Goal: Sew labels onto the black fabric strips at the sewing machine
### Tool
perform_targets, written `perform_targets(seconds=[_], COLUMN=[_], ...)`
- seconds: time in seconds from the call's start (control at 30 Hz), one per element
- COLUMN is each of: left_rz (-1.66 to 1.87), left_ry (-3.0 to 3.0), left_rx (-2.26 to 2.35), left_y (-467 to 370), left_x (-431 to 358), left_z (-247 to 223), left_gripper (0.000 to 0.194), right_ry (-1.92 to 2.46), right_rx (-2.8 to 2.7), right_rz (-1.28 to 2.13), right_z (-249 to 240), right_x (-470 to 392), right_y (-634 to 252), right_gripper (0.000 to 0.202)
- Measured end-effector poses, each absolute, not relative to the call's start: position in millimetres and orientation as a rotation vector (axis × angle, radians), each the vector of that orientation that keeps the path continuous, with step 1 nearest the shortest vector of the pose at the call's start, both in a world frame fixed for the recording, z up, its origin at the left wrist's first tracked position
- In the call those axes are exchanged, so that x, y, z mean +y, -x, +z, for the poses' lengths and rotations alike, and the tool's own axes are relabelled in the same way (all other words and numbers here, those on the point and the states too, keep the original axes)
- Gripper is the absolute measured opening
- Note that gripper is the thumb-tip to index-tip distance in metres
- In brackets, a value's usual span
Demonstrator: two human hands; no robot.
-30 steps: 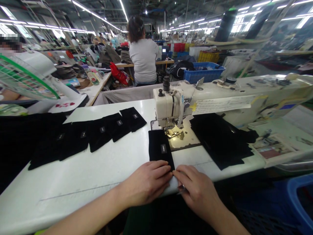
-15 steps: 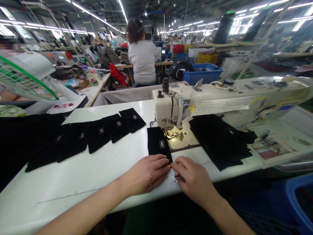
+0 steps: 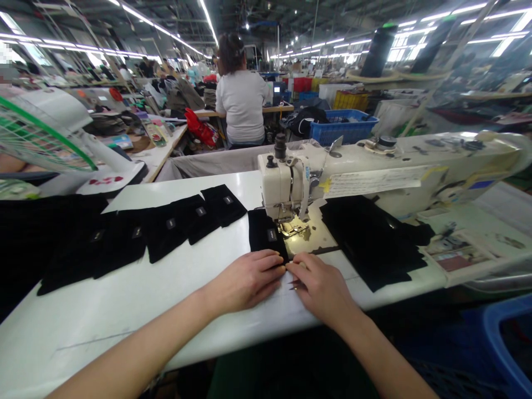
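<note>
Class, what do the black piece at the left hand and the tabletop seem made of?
Black piece: probably fabric, matt, since it shows hardly any shine; which fabric is unclear. Tabletop: perhaps laminate or painted board, smooth and glossy, as it reflects light.

Black fabric piece (image 3: 258, 237), cream sewing machine (image 3: 277, 185), whitish tabletop (image 3: 177, 280)

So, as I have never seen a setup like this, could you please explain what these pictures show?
Everything is seen from one camera worn on a person's head, looking forward and down. There is no robot: the left grip and right grip are that person's bare hands. The left rests on the near end of a labelled black fabric piece beside the head of an industrial sewing machine; the right, holding a small metal tool, has its fingertips at the near corner. On the white tabletop, overlapping labelled pieces lie to the left, more black fabric to the right.
</note>
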State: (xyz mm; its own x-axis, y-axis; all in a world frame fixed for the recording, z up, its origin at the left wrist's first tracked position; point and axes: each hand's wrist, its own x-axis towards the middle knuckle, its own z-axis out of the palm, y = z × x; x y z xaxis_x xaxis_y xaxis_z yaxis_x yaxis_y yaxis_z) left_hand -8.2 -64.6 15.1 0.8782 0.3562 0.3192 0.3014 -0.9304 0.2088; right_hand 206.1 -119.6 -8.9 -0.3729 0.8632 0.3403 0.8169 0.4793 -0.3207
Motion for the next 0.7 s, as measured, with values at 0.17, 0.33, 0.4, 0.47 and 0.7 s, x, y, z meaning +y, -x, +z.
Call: perform_targets(seconds=[0.17, 0.33, 0.4, 0.47, 0.7], left_rz=[0.532, 0.529, 0.523, 0.514, 0.517], left_ry=[-2.899, -2.901, -2.908, -2.911, -2.895], left_rx=[0.510, 0.520, 0.523, 0.523, 0.508], left_y=[8.1, 9.4, 10.4, 11.3, 11.6], left_x=[-55.1, -44.3, -39.4, -34.5, -19.5], left_z=[16.9, 16.0, 14.8, 13.9, 15.2], left_gripper=[0.024, 0.025, 0.027, 0.028, 0.029], right_ry=[1.444, 1.474, 1.471, 1.489, 1.896], right_rx=[-2.299, -2.295, -2.248, -2.149, -1.812], right_rz=[0.128, 0.106, 0.074, -0.009, -0.362], right_z=[-5.7, -3.7, -3.3, -2.4, 7.2], right_x=[-109.7, -105.4, -106.4, -108.5, -119.7], right_y=[-203.4, -201.9, -204.6, -211.1, -259.0], right_gripper=[0.030, 0.033, 0.035, 0.033, 0.019])
